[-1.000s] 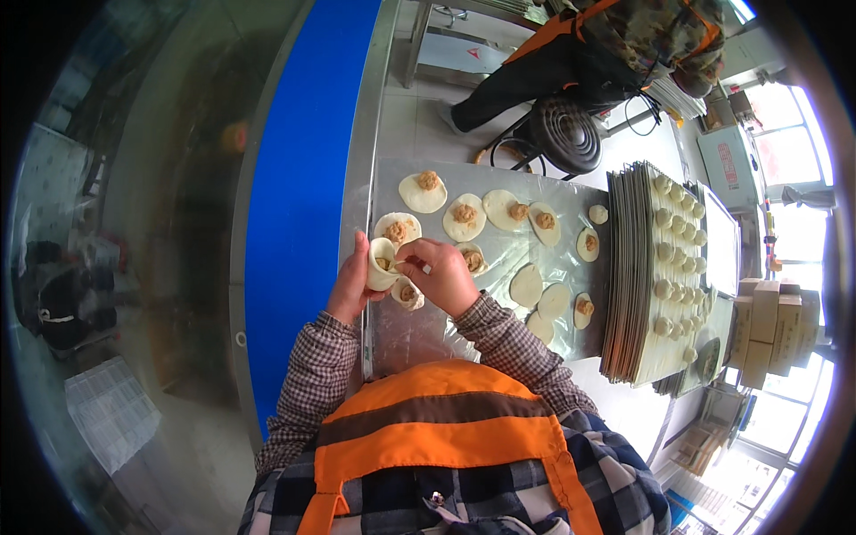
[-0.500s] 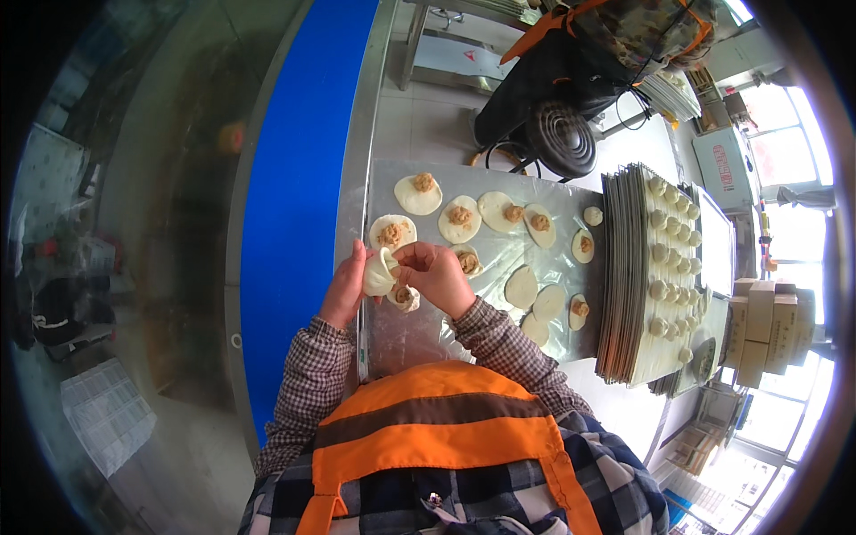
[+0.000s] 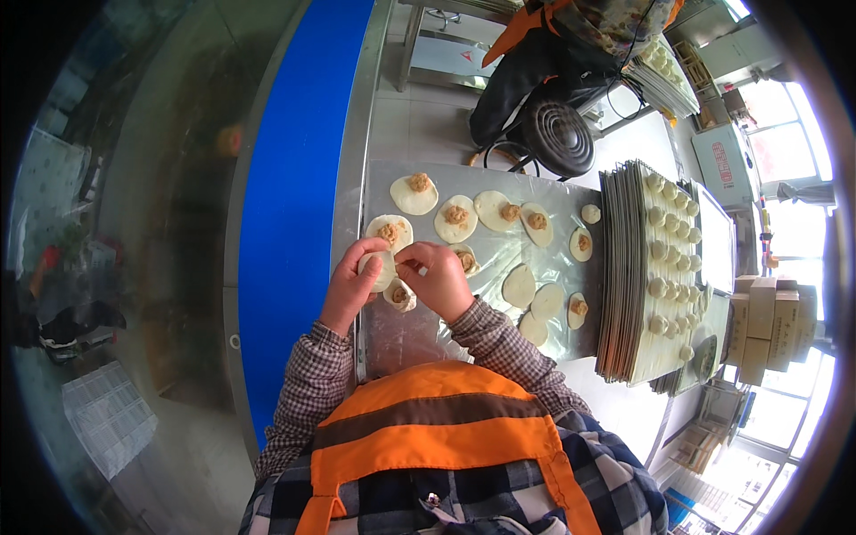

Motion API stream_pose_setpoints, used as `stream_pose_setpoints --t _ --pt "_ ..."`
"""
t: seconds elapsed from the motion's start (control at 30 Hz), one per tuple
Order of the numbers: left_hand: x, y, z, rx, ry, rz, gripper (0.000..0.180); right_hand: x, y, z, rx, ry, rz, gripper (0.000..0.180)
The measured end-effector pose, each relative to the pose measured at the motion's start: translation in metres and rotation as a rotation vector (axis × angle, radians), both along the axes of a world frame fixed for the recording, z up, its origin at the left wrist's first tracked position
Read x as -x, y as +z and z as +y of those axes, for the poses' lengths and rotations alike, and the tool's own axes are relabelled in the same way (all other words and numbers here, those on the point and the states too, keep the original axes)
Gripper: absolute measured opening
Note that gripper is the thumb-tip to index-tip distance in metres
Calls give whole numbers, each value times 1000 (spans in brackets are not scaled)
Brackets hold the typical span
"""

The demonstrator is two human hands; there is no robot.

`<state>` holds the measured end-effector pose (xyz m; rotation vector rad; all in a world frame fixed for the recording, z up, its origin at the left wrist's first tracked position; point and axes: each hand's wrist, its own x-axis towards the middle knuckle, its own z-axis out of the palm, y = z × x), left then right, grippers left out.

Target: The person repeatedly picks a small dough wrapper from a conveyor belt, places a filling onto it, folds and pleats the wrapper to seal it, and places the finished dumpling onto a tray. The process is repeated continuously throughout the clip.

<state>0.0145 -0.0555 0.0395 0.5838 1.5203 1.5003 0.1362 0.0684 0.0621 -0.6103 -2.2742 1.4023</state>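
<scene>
Nearest is one orange apron [image 3: 428,442] with one brown band, and from it two checked sleeves [image 3: 308,383] reach forward. The two hands work close together on one piece of dough [image 3: 384,272], which is above the left part of the table [image 3: 401,343]. The left hand [image 3: 346,290] is curled around the dough, with the thumb lying over it. The right hand [image 3: 439,278] is narrow, its fingertips pinching the dough at its right edge. If the dough also touches the table, I cannot tell.

On the table I count nine filled discs [image 3: 456,219], each with one lump of brownish filling; three of them lie just beside the hands and are partly hidden. To the right are three plain discs [image 3: 518,286], near each other, and farther is one small bun [image 3: 590,214]. One blue strip [image 3: 285,223] runs along the left side.

Beyond the table's right end stands one stack of trays [image 3: 615,267], its top bearing rows of white buns [image 3: 657,216], too crowded for exact counting. Farther are one black stool [image 3: 559,138], one co-worker [image 3: 526,80] in dark trousers, and at least three cartons [image 3: 758,308]
</scene>
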Motion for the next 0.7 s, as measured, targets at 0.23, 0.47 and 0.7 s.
stream_pose_setpoints --t 0.23,0.47,0.7 --pt "8 6 8 166 -53 -255 42 -7 3 -2 241 -3 -33 14" --pt "3 8 8 -45 -110 175 38 -9 11 0 -381 14 47 11" --pt "-8 -9 25 -123 172 48 33 -5 19 1 -176 -24 -122 13"
